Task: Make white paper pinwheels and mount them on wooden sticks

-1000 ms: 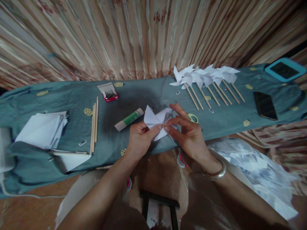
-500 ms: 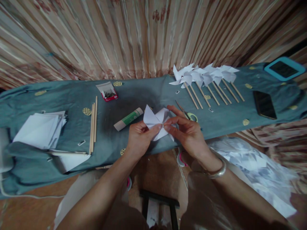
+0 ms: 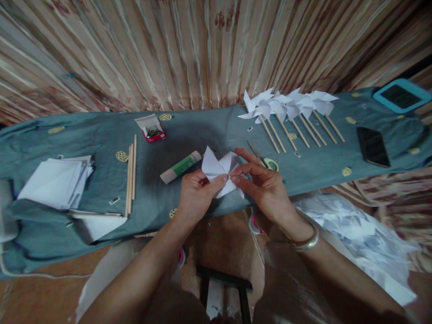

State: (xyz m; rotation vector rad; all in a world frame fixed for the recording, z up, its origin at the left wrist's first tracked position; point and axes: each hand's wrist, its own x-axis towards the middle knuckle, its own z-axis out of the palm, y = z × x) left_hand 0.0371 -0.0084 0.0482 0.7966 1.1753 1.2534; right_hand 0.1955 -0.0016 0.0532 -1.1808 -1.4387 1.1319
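Both my hands hold a white paper pinwheel (image 3: 218,167) over the near edge of the cloth-covered table. My left hand (image 3: 196,192) pinches it from the left, thumb pressed near its centre. Thumb and fingertips of my right hand (image 3: 262,182) close on the centre from the right, where a tiny metallic spot shows; its kind is too small to make out. Just left of the pinwheel lies a green and white glue stick (image 3: 182,166). Beyond my right hand lie scissors (image 3: 268,163) with light green handles.
Several finished pinwheels on sticks (image 3: 270,108) lie at the back right, near a black phone (image 3: 373,146) and a blue-framed device (image 3: 401,96). Leftward are a red box of small metal pieces (image 3: 154,134), wooden sticks (image 3: 131,180) and stacked paper (image 3: 54,182). A plastic bag (image 3: 357,238) sits below right.
Both hands keep the same grip on the pinwheel, with hardly any movement. The view has shifted very slightly.
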